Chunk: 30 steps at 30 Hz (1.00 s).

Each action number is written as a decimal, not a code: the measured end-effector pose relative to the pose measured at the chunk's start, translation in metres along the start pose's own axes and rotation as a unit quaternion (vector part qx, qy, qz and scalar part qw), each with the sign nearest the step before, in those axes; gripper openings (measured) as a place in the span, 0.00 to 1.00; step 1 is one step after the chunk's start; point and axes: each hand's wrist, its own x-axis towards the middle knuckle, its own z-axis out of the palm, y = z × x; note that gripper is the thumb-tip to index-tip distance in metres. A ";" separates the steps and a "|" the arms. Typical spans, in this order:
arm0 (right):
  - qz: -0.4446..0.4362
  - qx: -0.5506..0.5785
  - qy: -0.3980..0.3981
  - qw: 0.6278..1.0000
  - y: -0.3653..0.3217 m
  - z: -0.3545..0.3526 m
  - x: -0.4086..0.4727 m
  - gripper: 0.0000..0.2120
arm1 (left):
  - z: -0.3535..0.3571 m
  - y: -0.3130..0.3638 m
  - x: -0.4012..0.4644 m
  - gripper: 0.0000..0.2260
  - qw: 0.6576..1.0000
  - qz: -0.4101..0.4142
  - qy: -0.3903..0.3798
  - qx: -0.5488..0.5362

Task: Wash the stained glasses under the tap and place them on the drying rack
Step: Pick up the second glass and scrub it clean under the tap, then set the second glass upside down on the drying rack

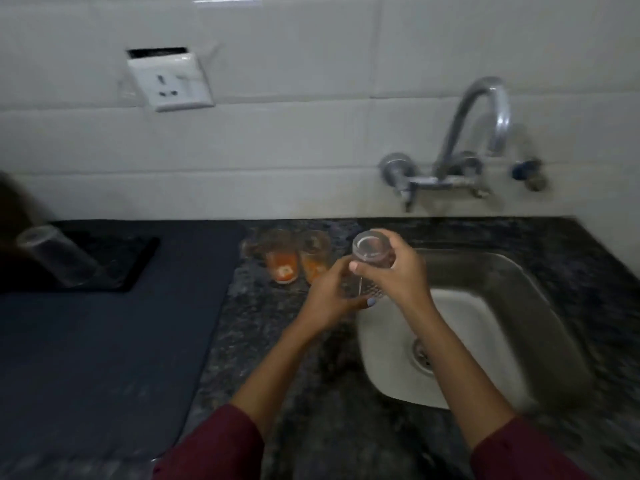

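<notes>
Progress, judged: one clear glass [57, 256] already inverted on black drying rack [138, 261], far left at 9 o'clock.
Both hands grip second clear glass [372, 261], upside down over counter [311, 393] at sink [540, 323] edge: right hand [398, 275] fingers wrapped round base end, left hand [329, 294] fingers curled at rim end.
It looks rinsed, rack next.
Left: two orange-stained glasses [282, 263] [315, 256] at 10 o'clock of hands.
Tap [485, 116] at 1 o'clock, no stream visible.
Dark mat [104, 358] lies between sink and rack, path open.

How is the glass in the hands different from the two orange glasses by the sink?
The held glass looks clear; the two orange glasses have orange stains inside. The held glass is bottom-up above the sink's edge, gripped by the right hand and left hand; the orange glasses stand on the counter, untouched. All three look like see-through tumblers.
</notes>
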 end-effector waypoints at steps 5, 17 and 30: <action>-0.045 0.039 -0.117 0.991 -0.065 0.147 0.030 0.25 | -0.146 -0.059 -0.053 0.23 0.985 -0.064 0.155 0.044; -0.052 -0.020 -0.326 0.944 -0.114 0.457 0.058 0.30 | -0.304 -0.233 -0.164 0.30 0.869 -0.401 0.110 0.268; -0.028 -0.041 -0.358 0.933 -0.090 0.496 0.073 0.30 | -0.308 -0.249 -0.159 0.29 0.858 -0.406 0.100 0.297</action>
